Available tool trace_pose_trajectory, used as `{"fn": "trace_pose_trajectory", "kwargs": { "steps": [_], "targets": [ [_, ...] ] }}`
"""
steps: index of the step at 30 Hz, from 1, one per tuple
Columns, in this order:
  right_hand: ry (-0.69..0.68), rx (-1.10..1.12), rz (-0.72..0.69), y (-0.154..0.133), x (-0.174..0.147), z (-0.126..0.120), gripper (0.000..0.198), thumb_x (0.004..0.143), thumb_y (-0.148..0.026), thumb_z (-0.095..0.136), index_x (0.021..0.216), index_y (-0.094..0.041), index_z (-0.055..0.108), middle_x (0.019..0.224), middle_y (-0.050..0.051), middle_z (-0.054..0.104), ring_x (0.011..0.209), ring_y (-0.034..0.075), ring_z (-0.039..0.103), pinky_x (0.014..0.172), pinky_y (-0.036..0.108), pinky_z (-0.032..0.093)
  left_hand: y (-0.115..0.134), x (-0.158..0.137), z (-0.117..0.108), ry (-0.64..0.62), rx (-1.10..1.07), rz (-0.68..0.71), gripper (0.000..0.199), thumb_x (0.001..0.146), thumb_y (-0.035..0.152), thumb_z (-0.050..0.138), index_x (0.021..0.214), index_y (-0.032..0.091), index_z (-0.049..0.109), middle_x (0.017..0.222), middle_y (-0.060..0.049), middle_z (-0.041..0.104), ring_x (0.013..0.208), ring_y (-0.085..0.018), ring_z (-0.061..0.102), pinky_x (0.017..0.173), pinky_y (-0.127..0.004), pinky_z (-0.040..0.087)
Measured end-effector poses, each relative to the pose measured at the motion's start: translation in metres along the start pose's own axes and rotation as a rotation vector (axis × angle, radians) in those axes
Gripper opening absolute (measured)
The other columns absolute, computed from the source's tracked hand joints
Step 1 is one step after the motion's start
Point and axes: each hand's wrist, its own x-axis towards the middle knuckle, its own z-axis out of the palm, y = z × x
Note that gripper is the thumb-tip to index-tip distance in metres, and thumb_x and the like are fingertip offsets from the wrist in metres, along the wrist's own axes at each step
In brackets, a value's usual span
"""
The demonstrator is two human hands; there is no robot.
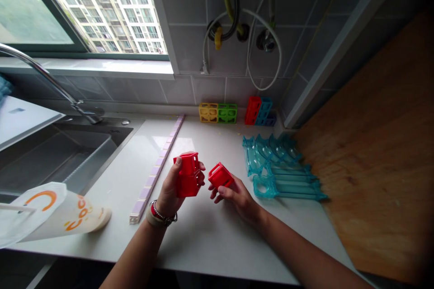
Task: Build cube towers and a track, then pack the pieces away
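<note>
Over the white countertop (200,235), my left hand (171,185) is closed around a red plastic block (187,176) that looks like two hollow units joined, with cut-out openings on its side. To its right, my right hand (239,196) grips a smaller red hollow block (220,176), tilted, between thumb and fingers. A small gap separates the two red pieces. Against the back wall stand yellow blocks (208,113), green blocks (227,113), a red stack (252,110) and blue blocks (263,111) of similar open-sided shape.
Translucent teal plastic parts (285,167) lie at the right beside a wooden panel (373,153). A long lilac strip (158,167) runs along the counter left of my hands. Further left are a drink cup (68,212), a sink (111,144) and a faucet (86,113). Cables (251,49) hang above.
</note>
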Motion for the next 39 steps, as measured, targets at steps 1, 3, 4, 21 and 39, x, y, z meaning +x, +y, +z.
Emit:
{"fn": "trace_pose_trajectory", "kwargs": {
  "steps": [1, 3, 4, 21, 39],
  "targets": [
    [0.000, -0.001, 0.000, 0.000, 0.000, 0.000, 0.041, 0.086, -0.043, 0.076, 0.118, -0.020, 0.067, 0.104, 0.008, 0.071, 0.086, 0.020, 0.068, 0.071, 0.031, 0.055, -0.001, 0.000, 0.000, 0.007, 0.008, -0.004, 0.046, 0.097, 0.059, 0.057, 0.120, 0.020, 0.064, 0.095, -0.006, 0.070, 0.068, -0.017, 0.065, 0.066, -0.032, 0.055],
    [0.000, -0.002, 0.001, -0.001, 0.000, 0.000, 0.041, 0.086, -0.043, 0.076, 0.118, -0.019, 0.067, 0.104, 0.008, 0.071, 0.086, 0.020, 0.068, 0.072, 0.031, 0.056, -0.002, 0.000, 0.000, 0.015, 0.018, -0.008, 0.046, 0.096, 0.059, 0.058, 0.120, 0.020, 0.064, 0.094, -0.006, 0.070, 0.068, -0.017, 0.065, 0.066, -0.032, 0.056],
    [-0.003, -0.003, 0.003, -0.001, 0.000, 0.000, 0.041, 0.086, -0.043, 0.076, 0.117, -0.019, 0.067, 0.104, 0.008, 0.071, 0.086, 0.020, 0.068, 0.072, 0.031, 0.056, -0.002, 0.000, 0.000, 0.017, 0.022, -0.009, 0.046, 0.096, 0.059, 0.058, 0.119, 0.019, 0.064, 0.094, -0.006, 0.070, 0.068, -0.017, 0.066, 0.066, -0.032, 0.056],
    [-0.021, -0.005, 0.016, -0.002, -0.001, 0.002, 0.038, 0.087, -0.042, 0.075, 0.116, -0.019, 0.067, 0.102, 0.007, 0.072, 0.085, 0.020, 0.068, 0.071, 0.030, 0.055, -0.008, 0.003, -0.004, 0.112, 0.177, -0.001, 0.055, 0.090, 0.065, 0.065, 0.119, 0.018, 0.063, 0.092, -0.007, 0.074, 0.068, -0.019, 0.069, 0.061, -0.031, 0.057],
    [-0.018, 0.024, -0.009, 0.001, 0.002, 0.000, 0.041, 0.085, -0.040, 0.078, 0.119, -0.019, 0.067, 0.101, 0.006, 0.072, 0.083, 0.018, 0.068, 0.067, 0.027, 0.055, -0.011, 0.006, -0.005, 0.094, 0.609, 0.175, 0.050, 0.099, 0.064, 0.050, 0.117, 0.019, 0.061, 0.099, -0.008, 0.070, 0.073, -0.019, 0.067, 0.062, -0.028, 0.056]
  ]
}}
